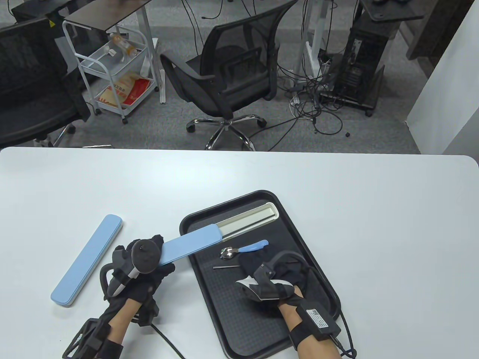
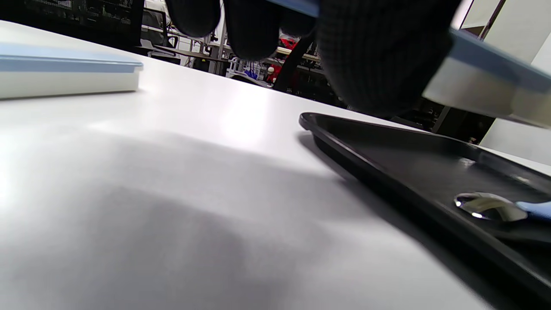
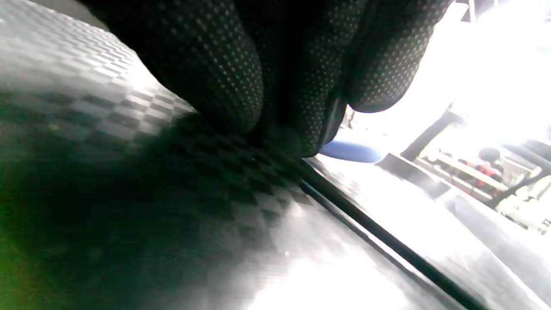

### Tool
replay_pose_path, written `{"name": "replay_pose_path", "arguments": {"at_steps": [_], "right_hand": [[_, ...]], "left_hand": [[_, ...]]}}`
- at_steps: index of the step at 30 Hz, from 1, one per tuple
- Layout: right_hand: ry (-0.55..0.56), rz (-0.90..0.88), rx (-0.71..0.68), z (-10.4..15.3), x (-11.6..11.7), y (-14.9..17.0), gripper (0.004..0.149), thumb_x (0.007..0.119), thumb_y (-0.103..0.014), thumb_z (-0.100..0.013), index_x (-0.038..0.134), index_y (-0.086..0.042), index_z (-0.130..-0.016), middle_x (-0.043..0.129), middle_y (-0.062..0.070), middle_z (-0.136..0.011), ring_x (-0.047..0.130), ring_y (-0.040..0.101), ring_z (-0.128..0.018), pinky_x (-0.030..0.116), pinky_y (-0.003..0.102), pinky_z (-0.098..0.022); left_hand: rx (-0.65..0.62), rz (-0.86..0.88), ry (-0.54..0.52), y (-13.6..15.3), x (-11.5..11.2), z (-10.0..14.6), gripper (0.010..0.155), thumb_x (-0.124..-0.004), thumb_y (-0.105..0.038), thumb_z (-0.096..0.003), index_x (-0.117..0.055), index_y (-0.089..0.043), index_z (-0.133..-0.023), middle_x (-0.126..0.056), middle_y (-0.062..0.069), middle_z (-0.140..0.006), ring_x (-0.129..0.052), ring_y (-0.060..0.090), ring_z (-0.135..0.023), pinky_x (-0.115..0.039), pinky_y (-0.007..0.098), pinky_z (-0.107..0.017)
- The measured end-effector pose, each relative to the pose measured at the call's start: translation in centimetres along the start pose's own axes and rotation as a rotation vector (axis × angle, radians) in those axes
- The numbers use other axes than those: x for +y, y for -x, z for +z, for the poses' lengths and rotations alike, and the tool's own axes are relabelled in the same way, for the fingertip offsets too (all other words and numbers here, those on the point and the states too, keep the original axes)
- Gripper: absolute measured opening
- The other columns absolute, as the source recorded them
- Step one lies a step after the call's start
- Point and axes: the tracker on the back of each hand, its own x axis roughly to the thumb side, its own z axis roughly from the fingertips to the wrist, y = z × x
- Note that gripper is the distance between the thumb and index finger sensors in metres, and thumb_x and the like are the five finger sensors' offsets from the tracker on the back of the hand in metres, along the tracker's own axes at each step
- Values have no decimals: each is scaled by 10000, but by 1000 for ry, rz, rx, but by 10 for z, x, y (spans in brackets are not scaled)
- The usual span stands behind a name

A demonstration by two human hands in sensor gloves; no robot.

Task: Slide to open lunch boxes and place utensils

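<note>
The right hand (image 1: 275, 278) lies nearest the camera, resting on the near half of the black tray (image 1: 239, 336). Its fingers (image 3: 224, 64) press down on the textured tray floor at 1 thin dark chopstick (image 1: 226, 267); whether they grip it cannot be told. Just beyond the fingers lies 1 spoon (image 1: 243, 249) with a metal bowl and blue handle, flat on the tray.

At the far side of the tray sits 1 utensil box, slid partly open: the white base (image 1: 249, 221) is exposed at its far right end, and the blue lid (image 1: 191, 245) extends left past the tray rim, above the tabletop (image 1: 374, 209). The left hand (image 1: 140, 267) grips the near left end of this lid, fingers (image 2: 379, 56) wrapped around it.

A second blue utensil box (image 1: 87, 260), closed, lies flat on the tabletop to the left of the left hand, well apart from the tray.
</note>
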Motion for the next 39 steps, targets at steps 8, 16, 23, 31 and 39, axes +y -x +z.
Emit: {"name": "replay_pose_path", "arguments": {"at_steps": [8, 16, 23, 31, 39], "right_hand": [[6, 38, -29, 0, 2, -2, 542, 971, -278, -480, 747, -199, -967, 999, -50, -797, 1050, 196, -731, 829, 463, -640], [-14, -49, -18, 1, 0, 5, 541, 943, -261, -487, 732, -199, -981, 973, -18, -818, 1021, 232, -737, 797, 496, -647], [82, -188, 73, 8, -12, 21, 532, 942, -210, -467, 757, -176, -965, 966, 47, -809, 994, 307, -720, 759, 549, -638], [128, -259, 152, 20, -21, 42, 501, 906, -188, -486, 760, -215, -965, 926, 57, -835, 944, 335, -745, 718, 582, -650], [114, -357, 289, 38, -19, 72, 465, 833, -145, -530, 744, -251, -973, 844, 64, -898, 855, 379, -816, 696, 645, -646]], "left_hand": [[2, 2, 0, 0, 0, 0, 879, -945, -535, -423, -482, -246, -1113, -623, 6, -1131, -546, 368, -1121, -337, 732, -792], [14, 38, -8, 5, 2, 0, 880, -944, -532, -425, -477, -245, -1113, -619, 7, -1132, -541, 368, -1123, -333, 731, -795], [20, 55, -17, 7, 5, 0, 880, -947, -530, -425, -478, -247, -1113, -618, 5, -1132, -540, 367, -1124, -332, 731, -795], [28, 81, -19, 11, 8, -1, 881, -948, -528, -423, -478, -249, -1113, -617, 5, -1133, -537, 366, -1126, -328, 731, -797], [19, 104, -29, 13, 10, 0, 881, -951, -524, -423, -476, -252, -1114, -614, -1, -1135, -529, 367, -1129, -320, 732, -799]]}}
